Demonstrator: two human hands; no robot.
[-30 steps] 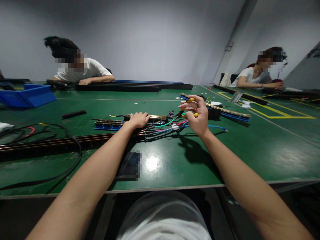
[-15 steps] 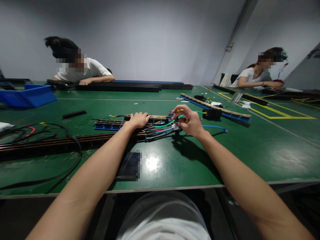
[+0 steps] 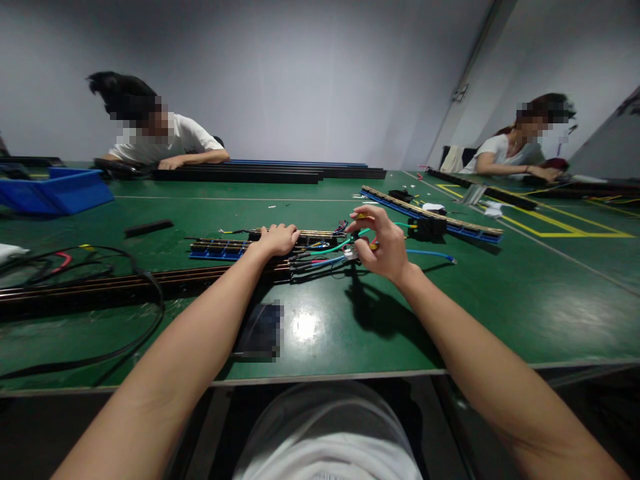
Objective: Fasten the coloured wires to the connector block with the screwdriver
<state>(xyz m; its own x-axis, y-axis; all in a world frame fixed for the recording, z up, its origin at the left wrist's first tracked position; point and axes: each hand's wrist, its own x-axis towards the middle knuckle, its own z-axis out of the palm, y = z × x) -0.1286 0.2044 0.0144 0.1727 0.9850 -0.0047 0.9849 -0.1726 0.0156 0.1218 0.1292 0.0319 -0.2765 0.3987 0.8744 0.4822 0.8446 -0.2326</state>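
Observation:
My left hand [image 3: 277, 240] presses down with curled fingers on a short black and copper rail piece [image 3: 310, 236] in the middle of the green table [image 3: 500, 300]. Coloured wires [image 3: 327, 255], green, red, blue and black, run from that rail's right end. My right hand [image 3: 383, 243] hovers just right of them, gripping a small yellow-handled tool [image 3: 361, 217] whose tip points at the wires. A blue rail piece [image 3: 216, 250] lies left of my left hand.
A long black rail [image 3: 100, 288] and a loop of black cable [image 3: 125, 293] lie at the left. A blue bin [image 3: 55, 190] stands far left. Another blue rail [image 3: 435, 217] lies at the right. Two other people sit at the far edge behind stacked black rails [image 3: 250, 175].
My right hand came down from a raised position toward the wires, then lifted slightly with its fingers loosened round the tool. My left hand stayed put.

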